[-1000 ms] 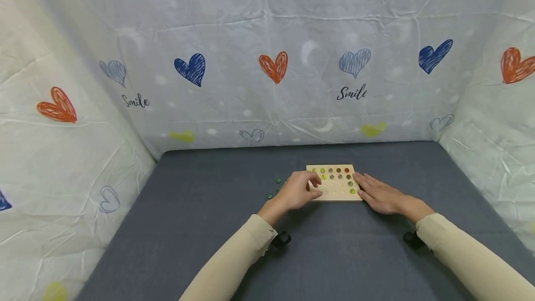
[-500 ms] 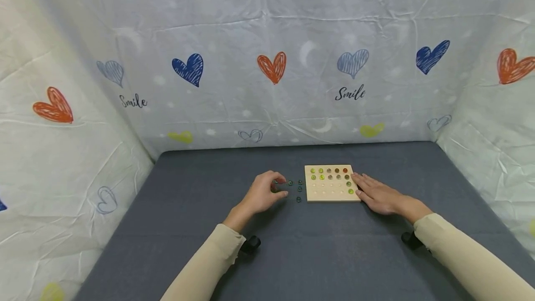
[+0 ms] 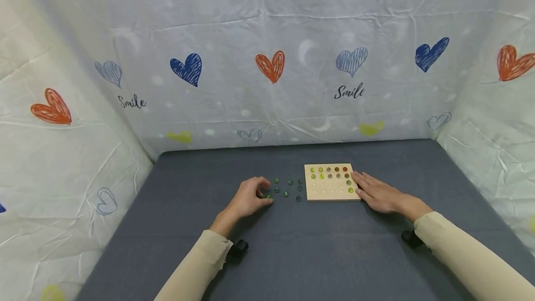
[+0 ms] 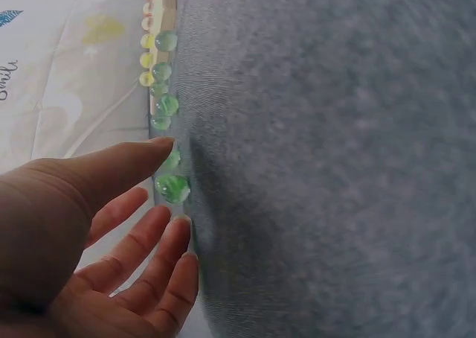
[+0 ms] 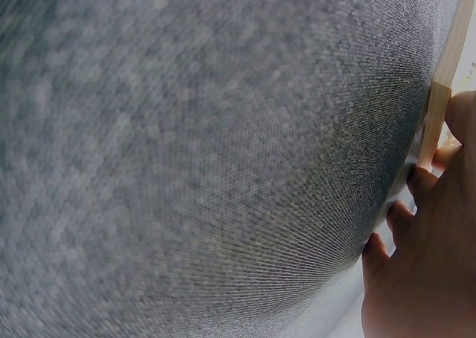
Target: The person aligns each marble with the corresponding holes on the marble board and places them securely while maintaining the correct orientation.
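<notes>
My left hand (image 3: pixel 246 197) is at the left of a group of loose green glass marbles (image 3: pixel 286 194). Its thumb and fingers are spread apart around one green marble (image 4: pixel 172 188), with gaps visible on both sides in the left wrist view. A pale wooden board (image 3: pixel 329 197) with rows of small hollows lies to the right of the marbles. Yellow, clear, brown, red and green marbles fill its two far rows and the right column. My right hand (image 3: pixel 378 196) lies flat with straight fingers touching the board's right edge; in the right wrist view the board's side (image 5: pixel 436 118) shows by the thumb.
Dark grey cloth covers the table (image 3: pixel 317 250). A white curtain (image 3: pixel 234 31) printed with hearts hangs behind and at both sides. Each wrist carries a black camera, such as the left wrist camera (image 3: pixel 239 248).
My left hand has moved left from over the board to the far-left loose marbles, uncovering the board's left side and several marbles. My right hand has stayed on the board's edge.
</notes>
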### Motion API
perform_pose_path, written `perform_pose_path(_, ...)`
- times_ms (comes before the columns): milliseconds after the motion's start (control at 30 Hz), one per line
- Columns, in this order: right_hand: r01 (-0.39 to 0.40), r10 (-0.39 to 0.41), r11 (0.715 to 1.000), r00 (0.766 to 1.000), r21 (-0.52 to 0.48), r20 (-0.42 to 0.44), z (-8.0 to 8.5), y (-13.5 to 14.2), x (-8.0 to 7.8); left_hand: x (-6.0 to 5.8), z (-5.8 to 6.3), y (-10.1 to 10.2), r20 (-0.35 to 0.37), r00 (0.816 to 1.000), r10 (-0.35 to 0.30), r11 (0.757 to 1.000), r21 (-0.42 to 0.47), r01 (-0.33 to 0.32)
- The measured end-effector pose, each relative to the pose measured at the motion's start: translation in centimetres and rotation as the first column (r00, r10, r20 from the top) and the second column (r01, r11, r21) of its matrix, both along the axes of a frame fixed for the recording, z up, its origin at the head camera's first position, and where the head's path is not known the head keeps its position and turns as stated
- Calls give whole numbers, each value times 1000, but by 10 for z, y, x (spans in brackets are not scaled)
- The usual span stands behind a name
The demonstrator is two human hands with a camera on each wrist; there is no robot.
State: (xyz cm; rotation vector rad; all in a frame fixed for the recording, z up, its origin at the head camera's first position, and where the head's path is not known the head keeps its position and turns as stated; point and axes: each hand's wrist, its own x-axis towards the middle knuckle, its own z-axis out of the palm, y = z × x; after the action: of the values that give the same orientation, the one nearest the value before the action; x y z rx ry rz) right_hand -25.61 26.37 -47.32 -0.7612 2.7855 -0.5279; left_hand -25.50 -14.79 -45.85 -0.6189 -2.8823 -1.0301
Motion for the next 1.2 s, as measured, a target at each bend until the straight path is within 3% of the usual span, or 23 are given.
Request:
perform_pose_path(400, 0, 0, 1000, 1000, -10, 2, 5, -2, 3, -4, -9, -4, 19, 1000, 19, 1000, 20, -19)
perform_pose_path(600, -2, 2, 1000, 1000, -1, -2, 0, 1, 0, -6, -10, -5, 37, 999, 24, 1000, 19, -24)
perform_pose_path(1200, 3, -3, 1000, 1000, -13, 6, 5, -1, 2, -7, -11, -2, 51, 998, 37, 999, 4, -37)
